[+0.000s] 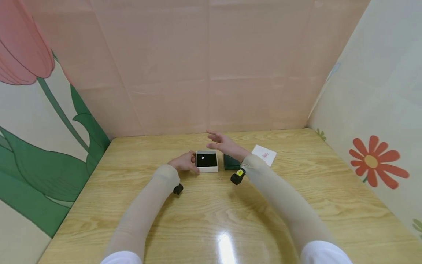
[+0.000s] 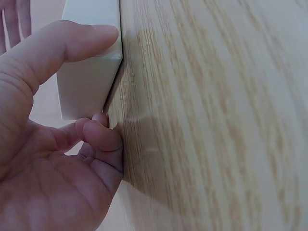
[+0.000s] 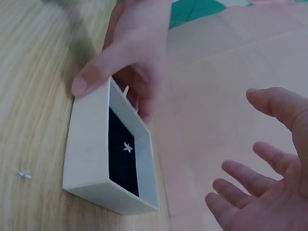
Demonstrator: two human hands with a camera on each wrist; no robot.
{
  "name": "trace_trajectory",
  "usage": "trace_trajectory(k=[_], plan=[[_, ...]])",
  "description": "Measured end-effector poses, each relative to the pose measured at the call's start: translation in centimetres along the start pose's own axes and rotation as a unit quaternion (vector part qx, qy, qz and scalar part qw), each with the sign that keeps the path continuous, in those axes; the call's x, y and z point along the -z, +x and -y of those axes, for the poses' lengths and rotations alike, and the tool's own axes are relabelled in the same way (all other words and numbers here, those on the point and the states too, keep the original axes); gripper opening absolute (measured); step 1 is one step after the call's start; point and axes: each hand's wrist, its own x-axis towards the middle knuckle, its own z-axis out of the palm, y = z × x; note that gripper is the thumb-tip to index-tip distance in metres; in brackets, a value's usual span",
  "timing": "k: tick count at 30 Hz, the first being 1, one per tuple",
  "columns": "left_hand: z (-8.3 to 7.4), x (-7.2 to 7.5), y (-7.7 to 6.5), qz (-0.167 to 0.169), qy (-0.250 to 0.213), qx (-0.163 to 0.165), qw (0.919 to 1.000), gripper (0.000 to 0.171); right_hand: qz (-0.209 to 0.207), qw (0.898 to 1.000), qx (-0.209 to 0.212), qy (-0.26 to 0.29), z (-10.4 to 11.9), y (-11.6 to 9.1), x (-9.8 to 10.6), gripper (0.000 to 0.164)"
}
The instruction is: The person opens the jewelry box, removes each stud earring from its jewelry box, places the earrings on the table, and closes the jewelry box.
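A small white open box (image 1: 208,169) with a black pad (image 3: 120,149) inside stands on the wooden table. One small silver star-shaped piece (image 3: 127,147) sits on the pad. My left hand (image 1: 184,162) holds the box at its left side, the thumb laid along the front corner and the other fingers curled by the side wall. Above and to the right of the box hovers my right hand (image 1: 225,144), fingers spread and holding nothing. A second star-shaped piece (image 3: 23,174) lies on the table in front of the box.
Right of the box is a dark green item (image 1: 229,164), partly covered by my right wrist. Behind that wrist lies a white card (image 1: 268,156) with a pink print. A pink wall (image 1: 211,73) closes off the table's far edge, with flower-patterned walls at both sides.
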Motion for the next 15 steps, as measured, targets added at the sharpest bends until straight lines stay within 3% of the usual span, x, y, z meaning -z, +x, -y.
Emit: trace_trajectory(k=[7, 15], plan=[[-0.2, 0.0, -0.2, 0.004, -0.006, 0.003, 1.0, 0.075, -0.009, 0.999, -0.004, -0.05, 0.2, 1.7, -0.7, 0.059], [-0.3, 0.1, -0.3, 0.003, -0.004, 0.005, 1.0, 0.074, 0.004, 0.998, -0.011, -0.066, -0.2, 3.1, -2.2, 0.038]])
